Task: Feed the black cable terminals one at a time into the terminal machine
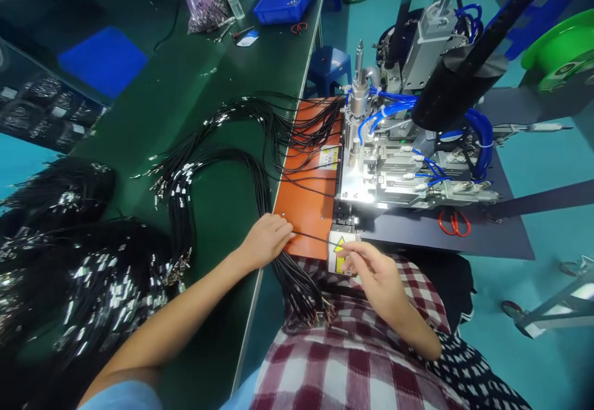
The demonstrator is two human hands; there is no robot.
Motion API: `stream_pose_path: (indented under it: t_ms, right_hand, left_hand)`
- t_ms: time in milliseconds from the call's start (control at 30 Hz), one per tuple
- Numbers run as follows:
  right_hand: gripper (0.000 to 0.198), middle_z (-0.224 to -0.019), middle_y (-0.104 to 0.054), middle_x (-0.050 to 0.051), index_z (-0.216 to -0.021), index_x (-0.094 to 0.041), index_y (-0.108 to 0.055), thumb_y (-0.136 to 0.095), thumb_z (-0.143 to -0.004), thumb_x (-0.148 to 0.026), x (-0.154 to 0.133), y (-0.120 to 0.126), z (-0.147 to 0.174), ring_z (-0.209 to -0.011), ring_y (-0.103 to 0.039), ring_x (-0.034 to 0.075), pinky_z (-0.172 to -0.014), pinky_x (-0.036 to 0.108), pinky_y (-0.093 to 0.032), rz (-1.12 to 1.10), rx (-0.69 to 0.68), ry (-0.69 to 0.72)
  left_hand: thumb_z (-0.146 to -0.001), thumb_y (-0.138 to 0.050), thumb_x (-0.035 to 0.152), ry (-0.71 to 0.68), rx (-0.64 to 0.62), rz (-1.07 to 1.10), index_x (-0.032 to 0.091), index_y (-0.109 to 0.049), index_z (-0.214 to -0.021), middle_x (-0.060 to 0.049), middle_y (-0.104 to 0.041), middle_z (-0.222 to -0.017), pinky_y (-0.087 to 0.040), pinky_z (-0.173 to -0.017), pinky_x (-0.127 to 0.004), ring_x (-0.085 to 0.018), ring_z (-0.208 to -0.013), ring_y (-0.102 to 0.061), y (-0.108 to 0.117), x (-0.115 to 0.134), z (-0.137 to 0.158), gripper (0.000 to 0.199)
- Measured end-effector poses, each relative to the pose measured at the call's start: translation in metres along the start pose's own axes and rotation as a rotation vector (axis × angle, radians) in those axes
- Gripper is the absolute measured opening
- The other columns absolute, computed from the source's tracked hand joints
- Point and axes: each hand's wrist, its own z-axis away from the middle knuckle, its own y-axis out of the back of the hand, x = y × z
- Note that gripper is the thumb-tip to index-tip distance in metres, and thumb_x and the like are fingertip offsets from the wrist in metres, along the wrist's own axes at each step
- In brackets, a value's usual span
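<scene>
Two hands [265, 241] [379, 279] apart, pinching one thin black cable [310, 236], flat orange plate [304, 203] below

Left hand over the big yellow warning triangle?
No, the right hand partly covers that warning triangle; the left hand grips a black cable farther left.

I can't make out a single word or number from here. The one sign clear to me is a yellow warning triangle [341, 241] on the white block [331, 263] by the right hand [378, 277], whose fingers partly cover it. On the orange plate [304, 203] I see a small white and yellow label [329, 158], its print too fine for me to read. White tags [59, 112] on the bags at far left look equally illegible.
</scene>
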Motion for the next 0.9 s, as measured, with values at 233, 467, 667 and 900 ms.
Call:
stream_pose_path:
  t_ms: [233,467,667,900]
  right_hand:
    - [0.015,-0.084,-0.072,0.000,-0.110,-0.026,-0.053,-0.056,-0.096,-0.031,-0.011,0.013,-0.006,-0.073,-0.069,0.015,-0.064,0.026,-0.055,0.027,0.081,-0.008]
    - [0.009,-0.082,-0.071,-0.001,-0.094,-0.023,-0.064,-0.068,-0.086,-0.025,-0.017,0.036,0.004,-0.071,-0.067,0.014,-0.068,0.026,-0.054,0.153,0.179,-0.016]
    - [0.005,-0.078,-0.070,0.000,-0.087,-0.022,-0.068,-0.066,-0.087,-0.026,-0.020,0.034,0.002,-0.066,-0.065,0.014,-0.066,0.027,-0.054,0.133,0.209,-0.005]
    - [0.011,-0.077,-0.070,0.002,-0.092,-0.021,-0.067,-0.061,-0.090,-0.031,-0.028,0.038,-0.005,-0.062,-0.063,0.014,-0.062,0.028,-0.056,-0.046,0.216,-0.093]
  left_hand:
    - [-0.101,-0.040,0.033,-0.015,-0.163,0.566,0.017,-0.054,-0.113,-0.007,-0.065,-0.096,-0.043,-0.076,-0.032,-0.020,-0.084,-0.058,0.031,0.068,-0.060,0.024]
    - [-0.101,-0.038,0.024,-0.008,-0.131,0.741,0.016,-0.057,-0.105,-0.006,-0.065,-0.094,-0.045,-0.077,-0.030,-0.018,-0.084,-0.059,0.023,0.082,-0.080,0.021]
    - [-0.098,-0.045,0.024,-0.007,-0.137,0.786,0.016,-0.059,-0.102,-0.006,-0.065,-0.093,-0.044,-0.074,-0.030,-0.018,-0.083,-0.058,0.030,0.088,-0.087,0.017]
    - [-0.098,-0.047,0.025,0.254,-0.044,1.178,0.018,-0.064,-0.099,-0.002,-0.067,-0.084,-0.046,-0.069,-0.023,-0.012,-0.074,-0.061,0.021,0.091,-0.081,0.018]
